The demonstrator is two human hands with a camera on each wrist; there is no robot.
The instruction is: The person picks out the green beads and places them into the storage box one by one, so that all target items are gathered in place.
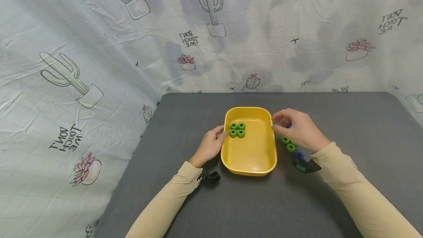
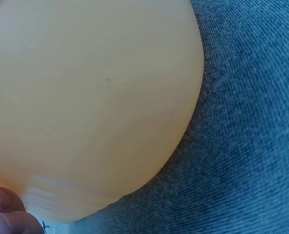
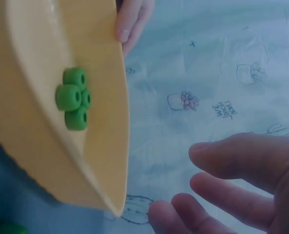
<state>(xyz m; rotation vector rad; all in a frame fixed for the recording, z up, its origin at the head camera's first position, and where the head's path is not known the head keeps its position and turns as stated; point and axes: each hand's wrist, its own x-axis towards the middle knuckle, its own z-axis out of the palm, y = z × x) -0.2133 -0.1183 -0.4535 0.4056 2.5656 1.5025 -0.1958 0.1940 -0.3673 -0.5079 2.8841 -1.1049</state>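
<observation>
A yellow tray (image 1: 252, 153) with raised walls lies on the grey table. Inside it, near its left wall, several green beads (image 1: 237, 130) with dark centre holes form a tight square. My left hand (image 1: 209, 144) grips the tray's left wall, thumb at the rim; its fingertips also show in the left wrist view beside the tray's outside. Close to the right rim is my right hand (image 1: 299, 127), fingers bent loosely and parted from the thumb. In the right wrist view this hand (image 3: 246, 185) holds nothing. Below it lie more green beads (image 1: 290, 147) and a blue bead (image 1: 299, 155), partly covered.
Another blue bead (image 1: 289, 125) shows between the right hand's fingers and thumb, on the table beyond. The grey table (image 1: 264, 208) reaches back to a white curtain (image 1: 264, 47) printed with cacti, which also hangs along the left side.
</observation>
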